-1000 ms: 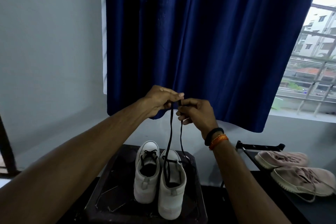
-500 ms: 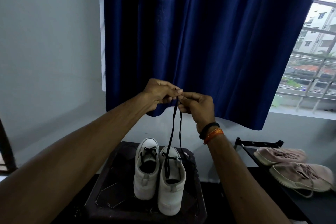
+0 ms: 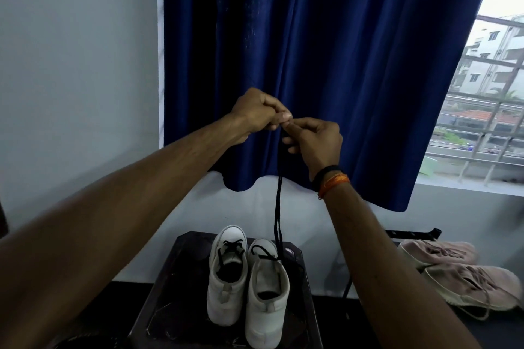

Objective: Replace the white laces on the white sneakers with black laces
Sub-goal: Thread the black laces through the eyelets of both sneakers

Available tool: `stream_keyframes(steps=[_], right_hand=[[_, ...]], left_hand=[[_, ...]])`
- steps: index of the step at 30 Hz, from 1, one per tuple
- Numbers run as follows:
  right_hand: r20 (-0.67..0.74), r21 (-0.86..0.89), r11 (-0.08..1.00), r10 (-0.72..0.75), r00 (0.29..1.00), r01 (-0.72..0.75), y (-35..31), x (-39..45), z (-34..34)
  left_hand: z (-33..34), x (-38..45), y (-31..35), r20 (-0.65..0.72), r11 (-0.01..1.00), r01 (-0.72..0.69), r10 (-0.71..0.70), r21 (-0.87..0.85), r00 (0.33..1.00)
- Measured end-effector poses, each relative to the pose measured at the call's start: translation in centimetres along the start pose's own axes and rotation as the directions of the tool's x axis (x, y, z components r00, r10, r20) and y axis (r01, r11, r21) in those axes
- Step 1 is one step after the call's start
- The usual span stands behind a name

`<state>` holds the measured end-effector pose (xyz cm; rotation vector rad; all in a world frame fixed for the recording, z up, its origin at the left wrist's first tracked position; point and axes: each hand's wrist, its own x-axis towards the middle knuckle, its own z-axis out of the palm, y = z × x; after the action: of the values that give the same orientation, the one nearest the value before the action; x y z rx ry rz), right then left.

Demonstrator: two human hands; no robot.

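Both hands up at chest height in front of the dark blue fabric curtain [image 3: 326,65], fingertips meeting. Left hand [image 3: 256,113] and right hand [image 3: 314,140] each have a narrow pinch grip on the ends of the thin black cord shoelace [image 3: 278,207]. Both strands hang nearly straight down, close together, to the right white canvas sneaker [image 3: 266,297].

Shoes sit heel-toward-camera, side by side and touching, on the dark square bench [image 3: 158,306] at 6 o'clock. The left white canvas sneaker [image 3: 226,278] already shows black crossings at its eyelets. The right one shows a black bar near the toe, with the rest of its lacing hidden behind the tongue and heel. No white laces visible.

Likely step: evening out the two ends before threading further.

- Match the tips at the pinch and keep both strands equally taut.
- Pull straight up, not sideways, or the light shoe will tip or drag on the bench.
- Keep the strands untwisted so the crossings lie flat.
- Then drop the hands and feed one end at a time.

At 3 o'clock, a pair of dusty pink knit sneakers [image 3: 465,283] on a black rack. Not part of the job.
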<state>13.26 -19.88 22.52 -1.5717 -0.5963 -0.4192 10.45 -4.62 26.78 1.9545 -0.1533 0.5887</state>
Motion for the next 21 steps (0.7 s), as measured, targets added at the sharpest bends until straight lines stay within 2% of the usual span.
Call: stream_keyframes(steps=[6, 16, 21], right_hand=[[-0.032, 0.040, 0.999, -0.010, 0.999, 0.012, -2.3, 2.1, -0.4], [-0.089, 0.078, 0.996, -0.031, 0.996, 0.038, -6.1, 4.5, -0.9], [-0.121, 0.068, 0.997, -0.020, 0.992, 0.028, -7.3, 5.6, -1.2]], left_hand=[[-0.8, 1.3, 2.7, -0.034, 1.000, -0.029, 0.028, -0.005, 0.999], [-1.6, 3.3, 7.9, -0.064, 0.984, -0.113, 0.123, 0.140, 0.990], [-1.9, 4.1, 9.3, -0.096, 0.991, -0.093, 0.102, 0.094, 0.990]])
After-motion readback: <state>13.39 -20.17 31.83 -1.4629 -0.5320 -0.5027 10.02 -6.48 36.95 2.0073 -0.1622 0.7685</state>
